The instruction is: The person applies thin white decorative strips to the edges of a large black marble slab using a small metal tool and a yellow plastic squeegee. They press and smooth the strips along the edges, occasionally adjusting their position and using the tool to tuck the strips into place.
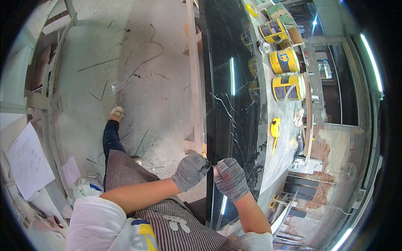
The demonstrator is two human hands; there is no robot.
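Gloved hands pinch at the near edge of a black marble slab.

The polished black slab [228,104], white-veined, runs away from the person beside a pale counter [284,121] carrying three yellow tubs [284,60] and a yellow tool [275,129]. Left hand [190,171] and right hand [230,179], both in grey knit gloves, close fingertips together on something too small to identify at the slab's near edge.

Bright, even light across the concrete floor [138,83], shadows soft. Glare from ceiling tube lights [372,62] at right, mirrored as white streaks on the glossy black marble slab [228,104]. Heavy fisheye bending toward the rim, dark vignette in the corners. Centre sharp, edges smeared.
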